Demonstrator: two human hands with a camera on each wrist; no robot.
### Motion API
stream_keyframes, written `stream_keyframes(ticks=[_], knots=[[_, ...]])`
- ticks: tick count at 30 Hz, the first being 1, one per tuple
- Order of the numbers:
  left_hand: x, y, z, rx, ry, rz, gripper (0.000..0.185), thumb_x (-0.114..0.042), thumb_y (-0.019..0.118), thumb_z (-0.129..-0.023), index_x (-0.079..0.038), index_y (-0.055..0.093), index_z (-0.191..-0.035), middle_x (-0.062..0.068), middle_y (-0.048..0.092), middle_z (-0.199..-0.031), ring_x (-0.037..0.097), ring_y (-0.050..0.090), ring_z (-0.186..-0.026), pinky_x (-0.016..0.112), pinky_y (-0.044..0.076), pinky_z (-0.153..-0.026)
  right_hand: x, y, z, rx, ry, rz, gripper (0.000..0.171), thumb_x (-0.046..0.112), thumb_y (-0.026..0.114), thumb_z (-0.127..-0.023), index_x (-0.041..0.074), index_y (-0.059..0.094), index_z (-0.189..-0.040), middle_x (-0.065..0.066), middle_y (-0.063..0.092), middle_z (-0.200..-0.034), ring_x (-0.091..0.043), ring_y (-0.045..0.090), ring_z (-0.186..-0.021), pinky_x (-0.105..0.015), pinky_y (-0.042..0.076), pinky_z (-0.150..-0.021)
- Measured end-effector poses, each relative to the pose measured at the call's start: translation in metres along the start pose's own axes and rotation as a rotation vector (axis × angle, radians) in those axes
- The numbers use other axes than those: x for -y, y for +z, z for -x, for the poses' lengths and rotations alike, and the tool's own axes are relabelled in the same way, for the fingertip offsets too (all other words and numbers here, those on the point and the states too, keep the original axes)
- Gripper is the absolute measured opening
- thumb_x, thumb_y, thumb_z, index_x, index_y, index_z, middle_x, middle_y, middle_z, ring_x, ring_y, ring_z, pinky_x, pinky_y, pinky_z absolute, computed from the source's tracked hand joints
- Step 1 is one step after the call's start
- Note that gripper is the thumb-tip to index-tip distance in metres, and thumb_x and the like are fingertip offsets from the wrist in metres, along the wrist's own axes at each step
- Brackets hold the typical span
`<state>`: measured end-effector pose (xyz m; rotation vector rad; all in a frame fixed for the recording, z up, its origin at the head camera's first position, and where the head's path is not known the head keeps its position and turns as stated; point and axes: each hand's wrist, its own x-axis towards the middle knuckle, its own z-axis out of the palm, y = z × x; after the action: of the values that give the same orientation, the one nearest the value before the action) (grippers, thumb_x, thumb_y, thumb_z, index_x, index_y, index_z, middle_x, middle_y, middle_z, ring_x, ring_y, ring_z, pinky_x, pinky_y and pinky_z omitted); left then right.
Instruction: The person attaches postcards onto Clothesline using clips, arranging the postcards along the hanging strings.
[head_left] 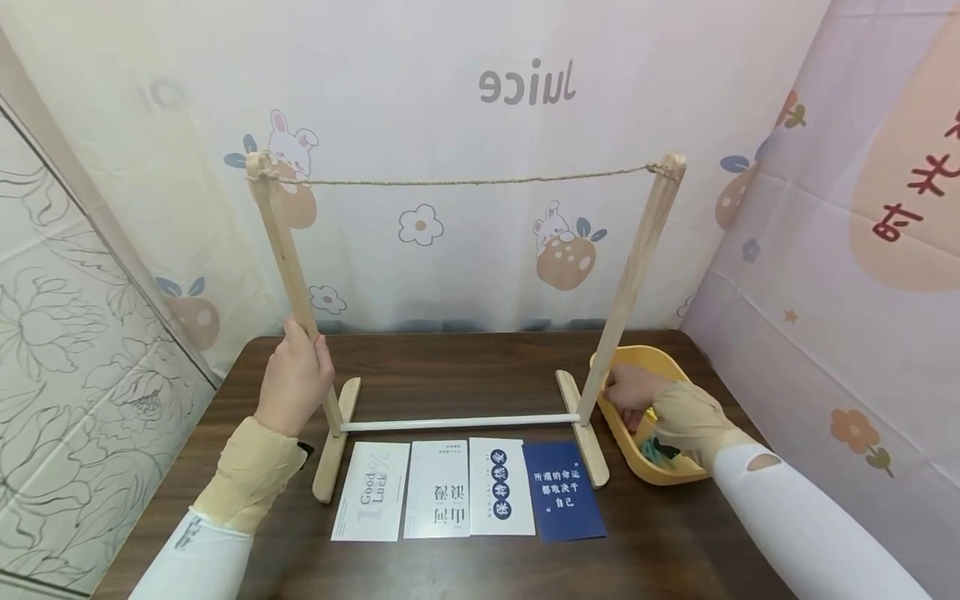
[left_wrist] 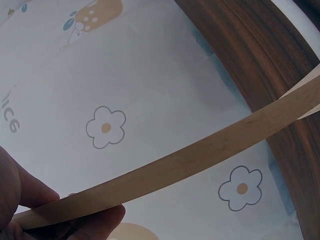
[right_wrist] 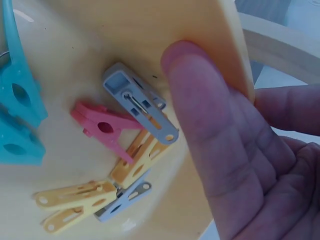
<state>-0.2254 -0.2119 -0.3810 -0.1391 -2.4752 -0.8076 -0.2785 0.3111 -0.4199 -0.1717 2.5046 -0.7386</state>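
Two hands busy here. My left hand [head_left: 295,379] is wrapped around the left post of the wooden rack [head_left: 288,250], low down near its foot, thumb and fingers curled tight on it. That rack's pale wood, two leaning posts with a twine line [head_left: 465,179] across the top (white rod at the bottom), standing mid-table. My right hand [head_left: 637,392] pinches the rim of the yellow tray [head_left: 660,477] just beside the right post, thumb inside near a grey clothespin [right_wrist: 140,102]. Four cards [head_left: 468,490] lie in front.

Bright, even light — soft shadows, edges bowed, wrist views blurry up close.
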Motion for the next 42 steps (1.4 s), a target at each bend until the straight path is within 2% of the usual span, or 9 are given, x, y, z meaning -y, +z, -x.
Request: stream_keyframes(ticks=[3, 10, 18, 25, 29, 32, 42], knots=[[0.0, -0.001, 0.0, -0.006, 0.004, 0.001, 0.033, -0.005, 0.046, -0.11, 0.021, 0.04, -0.13, 0.04, 0.064, -0.089, 0.057, 0.072, -0.072, 0.061, 0.058, -0.055, 0.004, 0.0, 0.001, 0.001, 0.003, -0.047, 0.029, 0.003, 0.047, -0.107, -0.012, 0.067, -0.12, -0.01, 0.064, -0.066, -0.02, 0.069, -0.053, -0.045, 0.066, -0.06], [0.0, -0.002, -0.002, -0.011, 0.01, -0.006, 0.033, -0.005, 0.046, -0.11, 0.021, 0.041, -0.129, 0.041, 0.064, -0.089, 0.057, 0.071, -0.072, 0.062, 0.058, -0.055, 0.005, 0.0, -0.003, -0.025, 0.004, -0.083, 0.028, 0.006, 0.046, -0.109, -0.01, 0.066, -0.121, -0.014, 0.065, -0.069, -0.021, 0.07, -0.054, -0.047, 0.066, -0.061], [0.0, -0.004, -0.002, -0.003, 0.002, -0.004, 0.036, -0.006, 0.046, -0.11, 0.022, 0.04, -0.132, 0.042, 0.064, -0.09, 0.058, 0.072, -0.072, 0.062, 0.058, -0.056, 0.007, 0.001, -0.006, -0.05, -0.003, -0.127, 0.023, 0.003, 0.048, -0.107, -0.009, 0.061, -0.121, -0.017, 0.066, -0.07, -0.022, 0.07, -0.053, -0.044, 0.065, -0.056], [0.001, -0.004, -0.003, 0.006, -0.002, -0.003, 0.038, -0.006, 0.045, -0.11, 0.022, 0.038, -0.134, 0.042, 0.064, -0.091, 0.058, 0.072, -0.073, 0.061, 0.059, -0.056, 0.006, -0.004, -0.002, -0.032, -0.003, -0.113, 0.03, 0.006, 0.048, -0.11, -0.011, 0.065, -0.127, -0.02, 0.072, -0.077, -0.022, 0.074, -0.059, -0.044, 0.067, -0.063], [0.001, -0.005, -0.003, 0.005, -0.003, -0.001, 0.038, -0.006, 0.045, -0.11, 0.022, 0.039, -0.133, 0.043, 0.064, -0.091, 0.058, 0.072, -0.072, 0.061, 0.059, -0.055, 0.005, -0.011, 0.0, -0.051, -0.017, -0.065, 0.031, 0.007, 0.048, -0.112, -0.012, 0.071, -0.118, -0.022, 0.076, -0.081, -0.022, 0.075, -0.062, -0.039, 0.066, -0.063], [0.002, -0.006, -0.002, -0.004, 0.0, -0.003, 0.034, -0.006, 0.046, -0.11, 0.021, 0.04, -0.13, 0.041, 0.064, -0.089, 0.057, 0.071, -0.07, 0.06, 0.058, -0.054, 0.005, -0.014, -0.001, -0.072, -0.025, -0.027, 0.028, 0.008, 0.051, -0.111, -0.01, 0.072, -0.11, -0.02, 0.077, -0.079, -0.019, 0.074, -0.062, -0.037, 0.065, -0.062], [0.003, -0.008, -0.001, -0.018, -0.007, -0.012, 0.033, -0.007, 0.045, -0.11, 0.02, 0.041, -0.127, 0.04, 0.064, -0.088, 0.058, 0.071, -0.071, 0.063, 0.058, -0.056, -0.003, -0.017, -0.006, -0.125, -0.017, 0.062, 0.018, 0.007, 0.069, -0.1, -0.008, 0.074, -0.09, -0.01, 0.069, -0.065, -0.013, 0.062, -0.055, -0.027, 0.056, -0.055]])
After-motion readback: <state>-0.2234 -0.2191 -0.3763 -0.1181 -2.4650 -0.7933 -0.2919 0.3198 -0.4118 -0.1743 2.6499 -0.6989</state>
